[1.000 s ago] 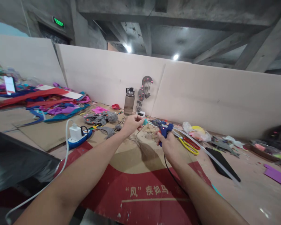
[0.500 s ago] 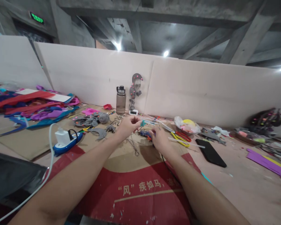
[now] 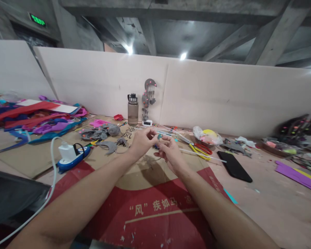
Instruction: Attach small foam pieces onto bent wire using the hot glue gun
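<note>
Above the cardboard sheet (image 3: 140, 176), my left hand (image 3: 144, 140) pinches a small teal piece (image 3: 159, 137) between thumb and fingertips. My right hand (image 3: 169, 152) is beside it, its thumb and index finger closed at the right side of the same piece; whether it grips the piece or something finer is too small to tell. Behind my hands, a small blue bundle (image 3: 155, 147) is mostly hidden. Grey felt pieces (image 3: 109, 147) lie left of my left hand. Yellow-handled scissors (image 3: 200, 152) and red-handled scissors (image 3: 204, 148) rest to the right of my right hand.
A bottle (image 3: 133, 110) stands at the back near a small white clock (image 3: 147, 123). A black phone (image 3: 234, 166) and a bowl (image 3: 208, 138) are on the right. At left are a blue power strip (image 3: 74, 160) with a white cable and a colourful fabric pile (image 3: 49, 119).
My right hand has moved up and left from the blue bundle to the teal piece, and its fingers have closed. My left hand still holds the piece.
</note>
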A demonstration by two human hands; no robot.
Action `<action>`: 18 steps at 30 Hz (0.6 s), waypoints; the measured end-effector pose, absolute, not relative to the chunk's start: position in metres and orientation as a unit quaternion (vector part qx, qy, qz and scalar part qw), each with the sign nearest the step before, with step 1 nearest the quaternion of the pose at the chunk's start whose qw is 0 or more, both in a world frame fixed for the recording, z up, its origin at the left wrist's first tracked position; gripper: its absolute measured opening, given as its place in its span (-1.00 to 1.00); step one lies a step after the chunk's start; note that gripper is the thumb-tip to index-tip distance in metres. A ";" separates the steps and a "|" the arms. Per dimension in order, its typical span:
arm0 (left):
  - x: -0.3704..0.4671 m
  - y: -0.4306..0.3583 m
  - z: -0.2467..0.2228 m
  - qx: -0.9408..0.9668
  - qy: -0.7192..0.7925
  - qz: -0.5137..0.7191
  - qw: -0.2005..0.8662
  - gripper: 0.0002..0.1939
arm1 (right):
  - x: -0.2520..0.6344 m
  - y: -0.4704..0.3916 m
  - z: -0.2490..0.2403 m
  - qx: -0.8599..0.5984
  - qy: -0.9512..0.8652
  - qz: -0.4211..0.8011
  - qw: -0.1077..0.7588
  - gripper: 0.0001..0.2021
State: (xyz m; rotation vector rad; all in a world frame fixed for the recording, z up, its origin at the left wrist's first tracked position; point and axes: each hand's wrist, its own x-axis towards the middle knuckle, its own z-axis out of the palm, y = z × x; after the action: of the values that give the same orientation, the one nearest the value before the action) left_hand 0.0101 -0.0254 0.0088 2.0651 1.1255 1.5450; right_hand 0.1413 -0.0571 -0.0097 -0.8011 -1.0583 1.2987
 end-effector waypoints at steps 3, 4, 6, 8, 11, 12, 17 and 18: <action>0.011 -0.025 0.007 0.704 0.392 0.539 0.245 -0.93 | 0.144 -0.052 -0.011 -0.387 -0.470 0.518 0.601 -0.53; 0.012 -0.025 0.007 0.695 0.388 0.538 0.277 -0.92 | 0.146 -0.051 -0.012 -0.398 -0.478 0.500 0.603 -0.55; 0.013 -0.024 0.006 0.682 0.376 0.535 0.329 -0.90 | 0.149 -0.048 -0.014 -0.421 -0.506 0.452 0.602 -0.59; 0.014 -0.023 0.005 0.672 0.360 0.536 0.363 -0.88 | 0.152 -0.047 -0.013 -0.445 -0.545 0.386 0.596 -0.66; 0.015 -0.022 0.005 0.661 0.348 0.533 0.397 -0.85 | 0.157 -0.049 -0.009 -0.471 -0.588 0.305 0.583 -0.74; 0.016 -0.022 0.004 0.660 0.348 0.530 0.404 -0.85 | 0.158 -0.050 -0.007 -0.474 -0.593 0.295 0.580 -0.75; 0.017 -0.023 0.003 0.661 0.351 0.514 0.420 -0.83 | 0.162 -0.052 0.000 -0.489 -0.606 0.238 0.580 -0.79; 0.017 -0.023 0.003 0.660 0.353 0.512 0.422 -0.83 | 0.163 -0.052 0.001 -0.493 -0.608 0.224 0.580 -0.80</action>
State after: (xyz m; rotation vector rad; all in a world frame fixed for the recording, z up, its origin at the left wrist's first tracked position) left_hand 0.0169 -0.0232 0.0029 1.6535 0.8845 1.2814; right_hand 0.1628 -0.0518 0.0008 -1.1533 -1.4219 0.5234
